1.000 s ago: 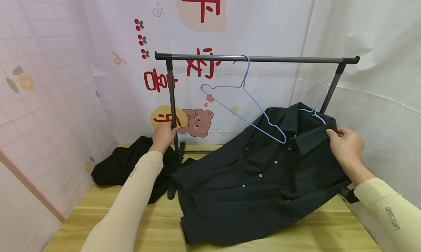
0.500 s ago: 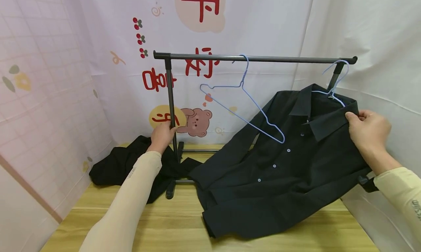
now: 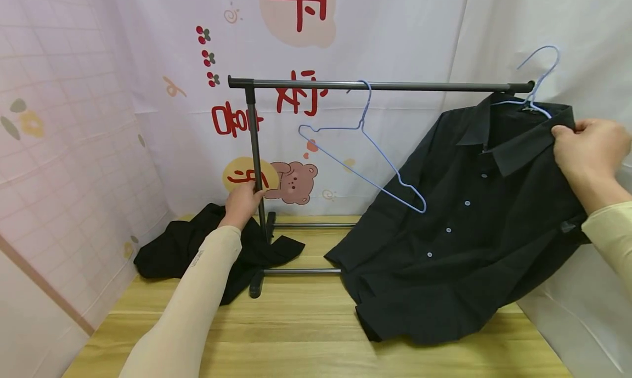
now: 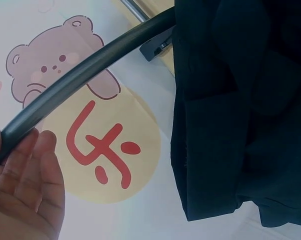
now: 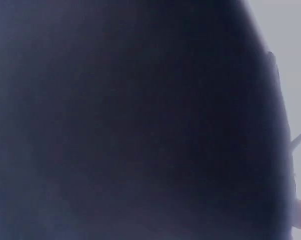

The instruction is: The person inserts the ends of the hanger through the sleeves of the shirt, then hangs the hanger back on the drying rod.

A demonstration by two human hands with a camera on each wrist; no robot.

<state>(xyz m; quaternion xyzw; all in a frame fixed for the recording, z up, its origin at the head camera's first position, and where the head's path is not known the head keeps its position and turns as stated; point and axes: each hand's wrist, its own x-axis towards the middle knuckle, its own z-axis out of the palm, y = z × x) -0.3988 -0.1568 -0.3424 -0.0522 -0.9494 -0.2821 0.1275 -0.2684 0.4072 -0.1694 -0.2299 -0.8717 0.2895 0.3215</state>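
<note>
My right hand pinches a black button-up shirt at the shoulder beside its collar, at the right of the head view. Inside the shirt's neck is a blue wire hanger, its hook standing above the right end of the rack's top bar. The shirt hangs tilted, its hem close over the table. With my left hand I hold the left upright of the dark metal clothes rack; the left wrist view shows thumb and fingers around the pole. Dark cloth fills most of the right wrist view.
An unused blue wire hanger hangs on the top bar, slanting toward the shirt. A crumpled black garment lies behind my left forearm, around the rack's left foot. The wooden table meets white printed curtains at back and sides.
My right hand has moved up and to the right, carrying the shirt and its hanger from beneath the bar until the hook is above bar height. The left hand stays on the upright.
</note>
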